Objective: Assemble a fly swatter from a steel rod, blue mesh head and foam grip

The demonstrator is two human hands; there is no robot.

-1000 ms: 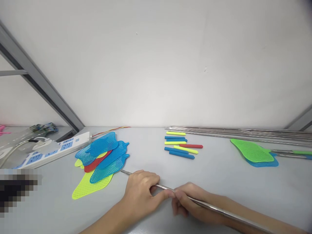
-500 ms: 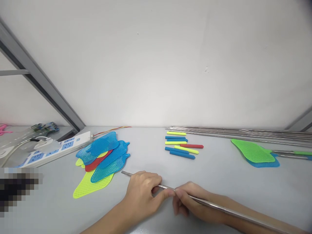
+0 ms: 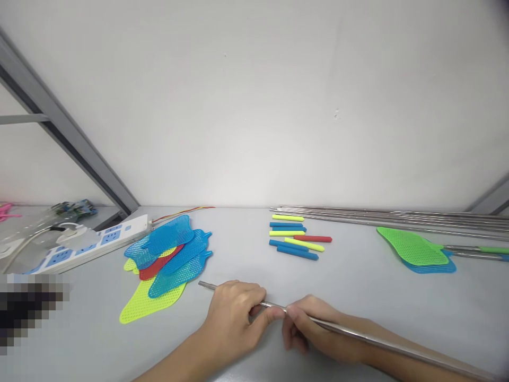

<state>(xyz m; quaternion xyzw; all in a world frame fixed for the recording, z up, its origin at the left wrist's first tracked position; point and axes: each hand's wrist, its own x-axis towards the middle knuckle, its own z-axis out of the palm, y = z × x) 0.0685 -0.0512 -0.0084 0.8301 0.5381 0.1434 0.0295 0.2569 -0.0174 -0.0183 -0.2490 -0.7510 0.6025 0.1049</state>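
Metal rod [image 3: 366,337] is in both hands, low on the view over the worktop [image 3: 246,254]. Key relation: its long axis runs slantwise, from a far tip at upper left, through both hands, down to the lower-right corner along the right forearm. Left hand [image 3: 234,318] is the nearer one to the far tip; a short stub sticks out past it. Left hand: palm down, curled over the rod, thumb stretched toward the right hand. Right hand [image 3: 326,342]: thumb and index pinched on the rod, other fingers loosely curled, right beside the left thumb tip. Left fingers are mostly hidden under the palm, so can't tell how tightly they wrap. Pile of mesh paddles [image 3: 178,276] lies just beyond the stub, apart from it. Coloured sticks [image 3: 281,233] lie beyond the hands; loose rods [image 3: 358,215] along the wall; green paddle [image 3: 413,246] off right.
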